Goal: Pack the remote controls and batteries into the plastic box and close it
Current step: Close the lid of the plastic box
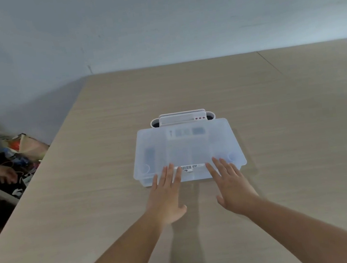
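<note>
A translucent plastic box [187, 151] sits on the table centre with its lid on top. Through the lid I make out dim shapes: a dark remote control [150, 155] at the left and a pale packet [187, 132] near the far side. My left hand [167, 195] lies flat with spread fingers, its fingertips on the box's near edge left of a barcode sticker [187, 168]. My right hand [229, 184] lies flat the same way, fingertips on the near edge right of the sticker. Neither hand holds anything.
A white holder [182, 117] with round ends stands right behind the box. The wooden table [276, 118] ends at the left, where a pile of bags and clutter [17, 150] lies on the floor. Another person's hand [5, 174] reaches in there.
</note>
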Motion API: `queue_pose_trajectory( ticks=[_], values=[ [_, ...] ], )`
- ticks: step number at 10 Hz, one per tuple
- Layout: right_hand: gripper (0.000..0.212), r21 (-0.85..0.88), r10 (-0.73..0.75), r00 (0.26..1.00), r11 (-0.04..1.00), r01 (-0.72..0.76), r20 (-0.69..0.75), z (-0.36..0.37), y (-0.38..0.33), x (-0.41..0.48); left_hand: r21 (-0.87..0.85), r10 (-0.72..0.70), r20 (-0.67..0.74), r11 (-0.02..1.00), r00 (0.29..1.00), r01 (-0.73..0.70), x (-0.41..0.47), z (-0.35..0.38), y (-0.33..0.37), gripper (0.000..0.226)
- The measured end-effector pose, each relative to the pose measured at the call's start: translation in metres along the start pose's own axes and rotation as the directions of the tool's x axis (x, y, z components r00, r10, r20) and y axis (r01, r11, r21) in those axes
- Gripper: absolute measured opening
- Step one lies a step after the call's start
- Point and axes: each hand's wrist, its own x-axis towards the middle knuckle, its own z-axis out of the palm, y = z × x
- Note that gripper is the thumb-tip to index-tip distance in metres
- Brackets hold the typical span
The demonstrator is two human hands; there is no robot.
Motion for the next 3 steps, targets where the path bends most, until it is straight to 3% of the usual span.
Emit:
queue_pose_trajectory(
  ticks=[3],
  values=[
    [0.083, 0.181, 0.02, 0.994, 0.983, -0.039, 0.109, -0.03, -0.003, 0.003, -0.102, -0.003, 0.097, 0.995, 0.995, 0.013, 0.0, -0.041, 0.001, 0.089]
  ],
)
